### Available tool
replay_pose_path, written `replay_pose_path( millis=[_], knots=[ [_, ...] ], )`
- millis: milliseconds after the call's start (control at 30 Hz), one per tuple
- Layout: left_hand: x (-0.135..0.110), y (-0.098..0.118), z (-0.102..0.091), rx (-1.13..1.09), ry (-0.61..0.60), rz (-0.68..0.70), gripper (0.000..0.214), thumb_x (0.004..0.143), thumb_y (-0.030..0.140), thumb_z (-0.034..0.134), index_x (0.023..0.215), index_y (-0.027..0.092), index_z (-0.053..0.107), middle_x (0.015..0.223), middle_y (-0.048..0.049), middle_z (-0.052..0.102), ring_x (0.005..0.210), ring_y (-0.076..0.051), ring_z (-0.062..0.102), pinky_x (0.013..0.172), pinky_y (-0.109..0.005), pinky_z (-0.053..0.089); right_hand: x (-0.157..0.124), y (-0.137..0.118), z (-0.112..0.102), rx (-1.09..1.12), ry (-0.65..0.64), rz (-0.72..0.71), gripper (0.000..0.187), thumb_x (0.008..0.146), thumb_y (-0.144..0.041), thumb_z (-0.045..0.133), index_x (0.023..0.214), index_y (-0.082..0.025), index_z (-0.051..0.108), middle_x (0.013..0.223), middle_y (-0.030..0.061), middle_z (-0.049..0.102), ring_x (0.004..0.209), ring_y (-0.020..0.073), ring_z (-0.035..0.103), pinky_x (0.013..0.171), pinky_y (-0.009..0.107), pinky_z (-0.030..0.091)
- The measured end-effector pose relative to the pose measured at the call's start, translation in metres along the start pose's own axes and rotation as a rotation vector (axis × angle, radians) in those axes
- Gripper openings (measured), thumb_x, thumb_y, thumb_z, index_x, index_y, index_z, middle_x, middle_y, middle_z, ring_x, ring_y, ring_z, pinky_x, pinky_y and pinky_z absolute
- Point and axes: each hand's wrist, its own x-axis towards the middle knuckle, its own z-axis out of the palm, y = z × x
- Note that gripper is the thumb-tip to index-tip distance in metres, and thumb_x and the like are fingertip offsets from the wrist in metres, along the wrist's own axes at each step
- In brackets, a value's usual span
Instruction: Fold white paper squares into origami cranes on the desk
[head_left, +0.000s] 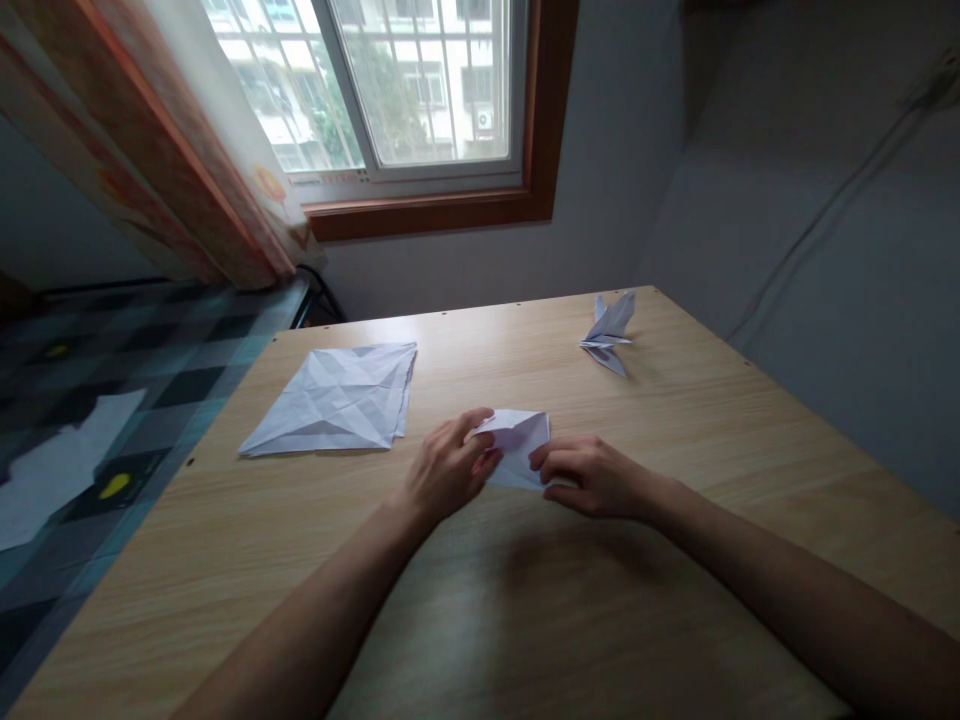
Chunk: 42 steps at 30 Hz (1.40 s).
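Between my two hands is a small piece of folded white paper, raised slightly above the wooden table. My left hand pinches its left edge, with the thumb in front and the fingers curled round behind. At the right edge, my right hand grips the same paper between thumb and bent fingers. Part of the paper is hidden behind the fingers. Beyond my right hand stands a folded paper figure with pointed, wing-like flaps. Left of my left hand lies a stack of creased white paper sheets.
The light wooden table has its far edge below a barred window. To the left, a checked cloth bears some torn-looking white paper. A patterned curtain hangs there. A cable runs down the right wall.
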Motion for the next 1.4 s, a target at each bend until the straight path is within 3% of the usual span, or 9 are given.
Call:
replay_pose_path(
  millis=[167, 333, 467, 567, 667, 867, 1067, 1200, 1400],
  knots=[
    [0.000, -0.001, 0.006, -0.030, -0.037, -0.116, 0.063, 0.086, 0.023, 0.064, 0.142, 0.026, 0.035, 0.146, -0.0179, 0.040, 0.093, -0.021, 0.066, 0.077, -0.039, 0.060, 0.000, -0.002, 0.001, -0.093, -0.016, -0.052, 0.019, 0.085, -0.018, 0.062, 0.102, -0.017, 0.070, 0.117, 0.0124, 0.067, 0.098, 0.0211, 0.066, 0.087, 0.034, 0.053],
    [-0.002, -0.004, 0.009, -0.169, 0.061, -0.256, 0.096, 0.084, 0.021, 0.066, 0.153, 0.033, 0.000, 0.149, -0.0199, 0.037, 0.084, -0.016, 0.066, 0.066, -0.031, 0.060, 0.002, -0.003, 0.003, -0.106, -0.068, -0.110, 0.024, 0.086, -0.019, 0.062, 0.108, -0.016, 0.070, 0.124, 0.0136, 0.066, 0.112, 0.0248, 0.062, 0.099, 0.042, 0.050],
    [0.002, -0.007, 0.007, -0.252, 0.048, -0.333, 0.077, 0.083, 0.025, 0.067, 0.149, 0.028, 0.027, 0.128, -0.0117, 0.059, 0.084, -0.015, 0.065, 0.068, -0.029, 0.059, 0.005, -0.007, 0.004, -0.071, -0.099, -0.133, 0.024, 0.086, -0.019, 0.062, 0.109, -0.016, 0.070, 0.118, 0.0119, 0.070, 0.115, 0.0251, 0.060, 0.099, 0.043, 0.050],
    [0.006, -0.009, 0.004, -0.226, -0.009, -0.271, 0.050, 0.080, 0.026, 0.071, 0.128, 0.020, 0.056, 0.119, -0.0104, 0.066, 0.099, -0.022, 0.065, 0.087, -0.038, 0.056, 0.006, -0.009, 0.007, -0.032, -0.109, -0.156, 0.022, 0.088, -0.020, 0.061, 0.107, -0.016, 0.071, 0.115, 0.0109, 0.072, 0.115, 0.0233, 0.060, 0.098, 0.040, 0.052],
    [0.008, -0.011, 0.004, -0.207, -0.050, -0.288, 0.033, 0.080, 0.023, 0.070, 0.112, 0.018, 0.067, 0.106, -0.0087, 0.072, 0.099, -0.023, 0.065, 0.088, -0.039, 0.055, 0.005, -0.009, 0.011, -0.005, -0.112, -0.192, 0.021, 0.088, -0.023, 0.061, 0.106, -0.016, 0.071, 0.115, 0.0109, 0.072, 0.114, 0.0226, 0.060, 0.097, 0.039, 0.052],
    [0.008, -0.008, 0.001, -0.198, -0.060, -0.286, 0.020, 0.088, 0.017, 0.056, 0.097, 0.019, 0.074, 0.097, -0.0060, 0.076, 0.089, -0.020, 0.069, 0.083, -0.033, 0.055, 0.004, -0.012, 0.014, -0.097, -0.163, -0.183, 0.033, 0.085, -0.022, 0.065, 0.117, -0.015, 0.065, 0.123, 0.0128, 0.067, 0.118, 0.0237, 0.057, 0.102, 0.042, 0.048],
    [0.007, -0.001, -0.005, -0.222, 0.086, -0.175, 0.019, 0.093, 0.025, 0.055, 0.099, 0.016, 0.072, 0.088, -0.0071, 0.075, 0.080, -0.018, 0.068, 0.075, -0.030, 0.054, 0.006, -0.015, 0.018, -0.161, -0.151, -0.227, 0.039, 0.086, -0.029, 0.063, 0.120, -0.010, 0.063, 0.127, 0.0166, 0.065, 0.118, 0.0268, 0.057, 0.101, 0.044, 0.048],
    [0.007, 0.000, -0.004, -0.254, 0.124, -0.287, 0.021, 0.093, 0.024, 0.054, 0.084, 0.018, 0.073, 0.075, -0.0033, 0.074, 0.067, -0.015, 0.067, 0.067, -0.025, 0.052, 0.008, -0.020, 0.019, -0.193, -0.172, -0.228, 0.044, 0.089, -0.034, 0.060, 0.124, -0.008, 0.061, 0.128, 0.0177, 0.064, 0.119, 0.0279, 0.056, 0.101, 0.045, 0.046],
    [0.007, 0.004, -0.004, -0.315, 0.154, -0.351, 0.019, 0.089, 0.032, 0.062, 0.099, 0.018, 0.070, 0.083, -0.0032, 0.075, 0.070, -0.014, 0.067, 0.063, -0.023, 0.052, 0.008, -0.027, 0.021, -0.232, -0.188, -0.193, 0.050, 0.089, -0.036, 0.061, 0.129, -0.006, 0.057, 0.132, 0.0194, 0.060, 0.122, 0.0297, 0.052, 0.104, 0.047, 0.043]
  ],
)
